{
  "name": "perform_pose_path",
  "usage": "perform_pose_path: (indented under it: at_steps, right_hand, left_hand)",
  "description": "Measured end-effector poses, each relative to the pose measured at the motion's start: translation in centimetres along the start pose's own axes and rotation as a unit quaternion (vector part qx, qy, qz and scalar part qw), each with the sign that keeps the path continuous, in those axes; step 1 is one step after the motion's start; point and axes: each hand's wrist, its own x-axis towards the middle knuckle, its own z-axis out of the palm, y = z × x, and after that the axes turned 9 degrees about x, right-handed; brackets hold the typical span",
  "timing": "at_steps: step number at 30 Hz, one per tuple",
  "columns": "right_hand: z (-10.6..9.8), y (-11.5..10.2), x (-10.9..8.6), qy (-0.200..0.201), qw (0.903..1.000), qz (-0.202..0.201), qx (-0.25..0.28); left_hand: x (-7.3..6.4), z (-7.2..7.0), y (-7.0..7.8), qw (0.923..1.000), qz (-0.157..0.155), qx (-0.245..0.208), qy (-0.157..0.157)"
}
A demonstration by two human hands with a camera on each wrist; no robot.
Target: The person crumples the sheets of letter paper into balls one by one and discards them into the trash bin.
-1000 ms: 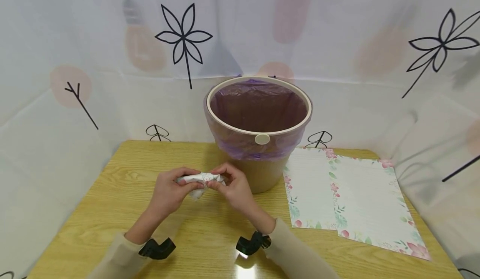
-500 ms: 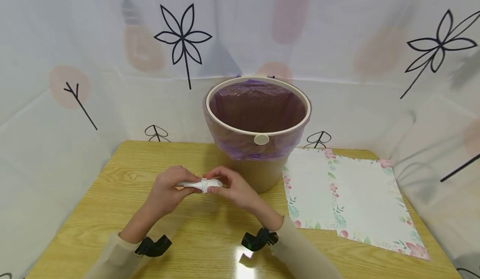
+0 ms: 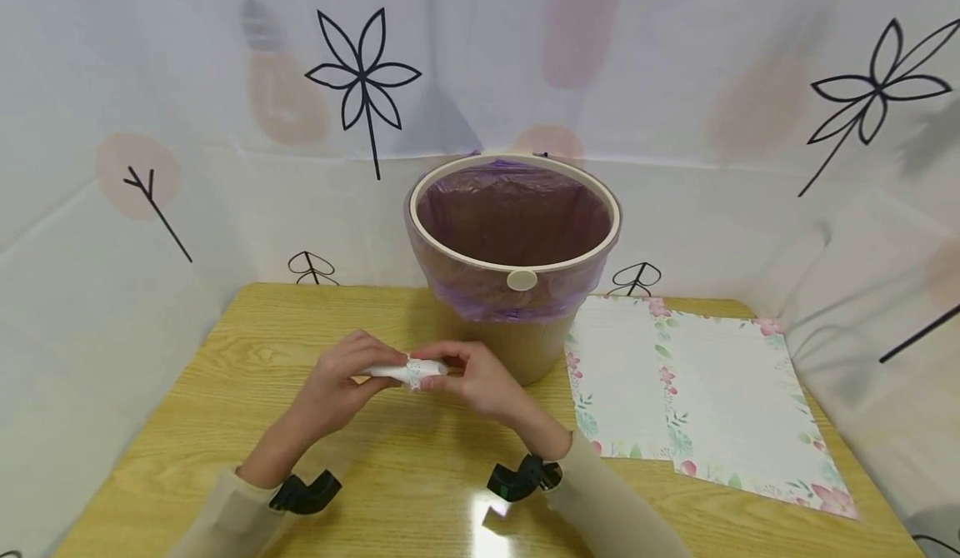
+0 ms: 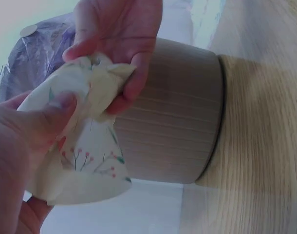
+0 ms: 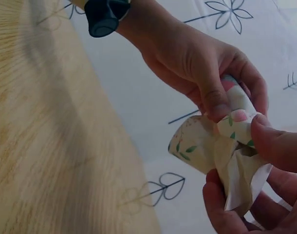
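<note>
Both hands hold one crumpled sheet of floral-printed paper point(image 3: 412, 371) above the table, in front of the bin. My left hand point(image 3: 339, 385) grips its left end between thumb and fingers. The right end is pinched by my right hand point(image 3: 483, 385). In the left wrist view, the paper point(image 4: 92, 163) is bunched at the right fingers and flares into a wide fold below the left thumb. Creased, torn-looking flaps of the paper point(image 5: 241, 175) show between the right fingers in the right wrist view. The left palm is hidden in the head view.
A tan bin point(image 3: 517, 350) with a purple bag liner point(image 3: 495, 296) under its cream rim stands just beyond the hands. To its right, two flat floral-bordered sheets point(image 3: 750, 400) overlap on the wooden table point(image 3: 247, 375). A patterned white cloth point(image 3: 480, 58) hangs behind.
A piece of the paper that hung below the hands a second ago is out of sight, and the paper looks narrower. The right wrist has shifted slightly right and the left slightly left.
</note>
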Motion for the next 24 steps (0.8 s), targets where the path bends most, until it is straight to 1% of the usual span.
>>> perform_pose_path:
  at_steps: [3, 4, 5, 8, 11, 13, 16, 20, 24]
  right_hand:
    - [-0.1, 0.4, -0.1, 0.004, 0.9998, -0.005, 0.018]
    - [-0.2, 0.5, -0.1, 0.004, 0.9996, -0.008, 0.026]
    - [-0.3, 0.6, -0.2, 0.003, 0.9993, -0.012, 0.035]
    - [-0.4, 1.0, -0.1, -0.004, 0.9978, -0.017, 0.064]
    - [-0.4, 1.0, -0.1, -0.008, 0.9969, -0.006, 0.078]
    - [-0.3, 0.9, -0.1, -0.007, 0.9976, 0.004, 0.069]
    - [-0.2, 0.5, -0.2, -0.004, 0.9993, 0.008, 0.036]
    - [0.2, -0.1, -0.4, 0.014, 0.9998, 0.005, -0.013]
    - [0.8, 0.0, -0.5, 0.041, 0.9988, 0.006, -0.028]
  left_hand:
    - [-0.1, -0.2, -0.1, 0.9993, -0.03, -0.017, -0.012]
    - [-0.2, -0.2, -0.2, 0.9991, -0.035, -0.023, -0.012]
    - [-0.2, -0.2, -0.3, 0.9991, -0.033, -0.026, -0.009]
    - [-0.1, -0.1, -0.4, 0.9997, -0.012, -0.021, 0.011]
    - [0.1, 0.1, -0.3, 0.9988, 0.028, 0.009, 0.039]
    - [0.1, 0.2, -0.2, 0.9973, 0.043, 0.031, 0.051]
    - [0.2, 0.3, 0.0, 0.9955, 0.054, 0.049, 0.06]
    - [0.3, 0.3, 0.2, 0.9945, 0.048, 0.058, 0.073]
    - [0.5, 0.5, 0.5, 0.992, 0.035, 0.069, 0.1]
